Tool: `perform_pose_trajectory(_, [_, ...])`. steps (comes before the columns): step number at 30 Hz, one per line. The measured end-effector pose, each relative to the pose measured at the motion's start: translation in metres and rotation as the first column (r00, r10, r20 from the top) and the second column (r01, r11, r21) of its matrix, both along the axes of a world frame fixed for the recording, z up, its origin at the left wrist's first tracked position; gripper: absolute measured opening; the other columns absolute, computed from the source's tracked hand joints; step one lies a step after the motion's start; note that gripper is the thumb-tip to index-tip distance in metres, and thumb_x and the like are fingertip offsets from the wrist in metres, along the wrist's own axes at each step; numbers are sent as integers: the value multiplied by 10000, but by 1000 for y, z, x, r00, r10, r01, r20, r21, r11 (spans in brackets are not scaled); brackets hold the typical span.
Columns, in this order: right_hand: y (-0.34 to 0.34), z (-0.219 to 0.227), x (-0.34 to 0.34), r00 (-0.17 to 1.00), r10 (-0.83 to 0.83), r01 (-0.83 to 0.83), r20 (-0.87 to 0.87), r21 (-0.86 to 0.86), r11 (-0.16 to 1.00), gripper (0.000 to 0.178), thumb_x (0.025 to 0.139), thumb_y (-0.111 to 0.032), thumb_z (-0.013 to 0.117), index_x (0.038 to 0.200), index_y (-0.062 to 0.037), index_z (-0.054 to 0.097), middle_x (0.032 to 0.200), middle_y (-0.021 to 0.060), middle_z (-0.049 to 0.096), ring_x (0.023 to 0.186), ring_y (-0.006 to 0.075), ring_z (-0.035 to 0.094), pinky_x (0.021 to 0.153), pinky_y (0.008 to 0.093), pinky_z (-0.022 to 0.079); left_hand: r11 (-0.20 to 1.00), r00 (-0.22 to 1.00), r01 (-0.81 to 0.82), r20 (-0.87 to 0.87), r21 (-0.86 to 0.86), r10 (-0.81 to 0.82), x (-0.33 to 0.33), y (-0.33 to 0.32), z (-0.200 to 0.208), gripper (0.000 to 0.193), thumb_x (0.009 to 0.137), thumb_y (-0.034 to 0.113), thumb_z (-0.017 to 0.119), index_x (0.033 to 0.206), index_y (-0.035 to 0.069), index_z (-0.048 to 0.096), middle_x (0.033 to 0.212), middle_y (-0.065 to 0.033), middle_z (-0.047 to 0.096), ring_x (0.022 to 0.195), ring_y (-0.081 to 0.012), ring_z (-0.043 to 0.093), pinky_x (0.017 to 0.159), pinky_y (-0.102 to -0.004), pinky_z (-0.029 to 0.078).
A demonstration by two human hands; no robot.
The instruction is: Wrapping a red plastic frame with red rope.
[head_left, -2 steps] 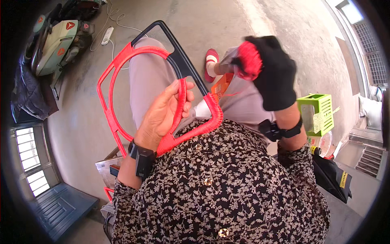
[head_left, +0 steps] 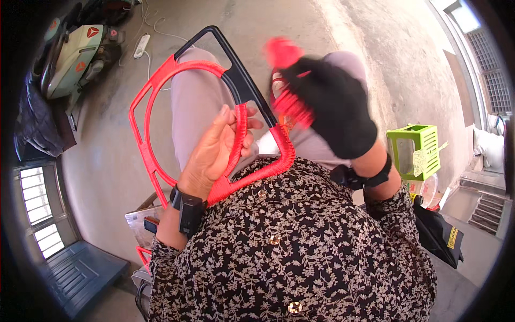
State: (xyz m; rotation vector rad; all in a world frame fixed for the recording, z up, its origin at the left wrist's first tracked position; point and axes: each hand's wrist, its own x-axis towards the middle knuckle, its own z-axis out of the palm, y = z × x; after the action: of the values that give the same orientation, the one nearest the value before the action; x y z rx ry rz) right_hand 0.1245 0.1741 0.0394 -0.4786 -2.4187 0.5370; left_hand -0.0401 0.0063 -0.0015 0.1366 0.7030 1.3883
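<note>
A black frame (head_left: 241, 80) with a curved inner ring rests across my lap, much of it wrapped tightly in red cord. My bare left hand (head_left: 212, 150) is closed round the inner ring's free-looking wrapped end, its thumb and fingers on either side. To the right of the frame, my right hand (head_left: 335, 107) wears a black glove and grips a bundle of red cord (head_left: 294, 110). Red sticks out both above and below the glove, smeared by motion. Bare black shows along the frame's far right side.
Beyond my right forearm stands a green plastic basket (head_left: 421, 153). A black bag (head_left: 437, 231) lies nearer on that side. At the far left are a parked scooter (head_left: 80, 59) and a white power strip (head_left: 141, 46) with its cable on the floor. An orange object (head_left: 286, 127) shows partly between my legs.
My right hand has swung left and slightly down with the red cord bundle, closer to the frame. The left hand and frame have hardly moved.
</note>
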Motion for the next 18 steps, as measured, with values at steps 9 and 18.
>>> perform_pose_trajectory(9, [-9,-43,-6,967,227,-198,-114,-898,394,298,882,-193,598,1111,-9,552,1027,121,624,855,179,624,774,341,501,995,951,-8,-308,-101,-24,-2,-11,-1,358,866,85,634,1203,25,532,1026,-63,649,849,-136,642,660,-252,535])
perform_pose_trajectory(18, [-16,-90,-8,694,701,-693,-163,-414,590,370,872,-119,612,1211,-1,521,1156,88,579,1007,164,579,903,291,450,980,790,-198,-589,18,171,14,-9,-9,470,763,-28,690,1207,-8,538,1095,-83,634,927,-149,635,729,-266,530])
